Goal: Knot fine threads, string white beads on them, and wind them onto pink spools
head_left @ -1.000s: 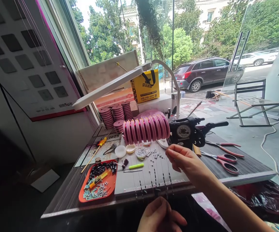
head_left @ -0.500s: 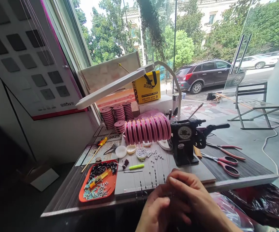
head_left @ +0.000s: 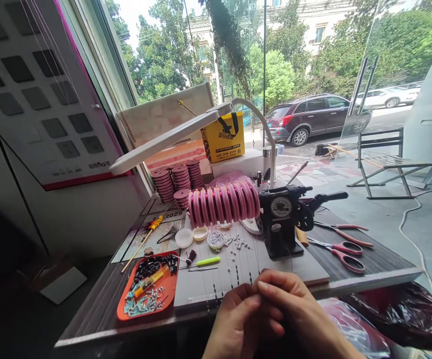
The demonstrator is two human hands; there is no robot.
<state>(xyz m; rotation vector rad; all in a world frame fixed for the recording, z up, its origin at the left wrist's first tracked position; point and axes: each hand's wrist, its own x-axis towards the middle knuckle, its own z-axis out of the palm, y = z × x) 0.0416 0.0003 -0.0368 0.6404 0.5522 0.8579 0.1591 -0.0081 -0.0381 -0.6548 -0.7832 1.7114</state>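
Note:
At the table's front edge, my left hand and my right hand meet with fingertips together. Both are closed in a pinch; whatever lies between the fingers is too small or hidden to make out. Thin threads strung with black beads run down toward my hands from a row of pink spools. Those spools sit on a black hand-cranked winding machine with a dial. Behind my hands, a small bowl of white beads stands beside loose white beads.
On the left lies an orange tray of black beads and small metal parts, with a green-handled tool nearby. Red-handled scissors and pliers are at right. A white lamp arches over stacked pink spools.
My left thumb has moved up against the right fingertips, so the hands are closer together. The whole view has shifted slightly, with the table appearing a little further left.

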